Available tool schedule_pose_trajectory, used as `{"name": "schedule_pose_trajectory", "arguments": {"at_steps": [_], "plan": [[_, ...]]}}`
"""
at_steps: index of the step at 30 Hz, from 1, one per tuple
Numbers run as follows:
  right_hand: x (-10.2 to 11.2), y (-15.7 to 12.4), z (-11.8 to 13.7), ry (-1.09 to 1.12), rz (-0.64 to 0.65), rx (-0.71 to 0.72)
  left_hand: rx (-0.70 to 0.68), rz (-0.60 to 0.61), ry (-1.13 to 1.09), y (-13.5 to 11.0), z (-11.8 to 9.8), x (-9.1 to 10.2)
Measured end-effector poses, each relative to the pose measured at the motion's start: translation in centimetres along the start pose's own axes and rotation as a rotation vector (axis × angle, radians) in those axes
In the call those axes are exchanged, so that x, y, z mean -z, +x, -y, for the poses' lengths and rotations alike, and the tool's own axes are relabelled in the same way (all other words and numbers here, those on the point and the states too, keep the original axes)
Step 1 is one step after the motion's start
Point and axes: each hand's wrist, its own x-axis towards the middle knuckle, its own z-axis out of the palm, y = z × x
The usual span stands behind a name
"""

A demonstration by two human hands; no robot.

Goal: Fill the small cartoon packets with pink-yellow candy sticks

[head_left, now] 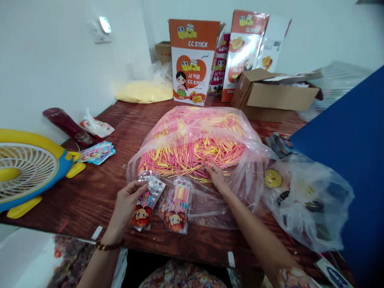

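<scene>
My left hand (128, 199) pinches the top edge of a clear plastic packet (144, 208) printed with a red-haired cartoon character. To its right, a small pile of similar packets (179, 206) lies on the table, the top one with pink and yellow sticks showing inside. Behind them, a heap of thin pink and yellow sticks (192, 156) spills toward me from a large, translucent pink bag (250, 138). At the heap's front edge is my right hand (216, 176), its fingers drawn together on a few sticks; the fingertips are partly hidden among them.
A yellow and blue fan (33, 170) stands left on the wooden table (90, 188), near a dark bottle (64, 124) and printed packets (97, 153). Behind the heap are CC Stick boxes (192, 60) and an open carton (276, 96). Right lies a clear bag (309, 200) beside a blue panel (348, 148).
</scene>
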Motion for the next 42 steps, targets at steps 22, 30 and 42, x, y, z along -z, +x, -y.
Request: {"name": "schedule_pose_trajectory", "arguments": {"at_steps": [22, 30, 42], "plan": [[-6.6, -4.6, 11.9, -0.688, 0.682, 0.518, -0.003, 0.379, 0.253, -2.4, -1.5, -5.7], [-6.5, -4.9, 12.1, -0.420, 0.621, 0.291, -0.122, 0.427, 0.362, -3.0, -1.5, -4.9], [-10.2, -6.7, 13.5, 0.294, 0.151, 0.125, -0.287, 0.373, 0.399, -3.9, -0.7, -5.3]]}}
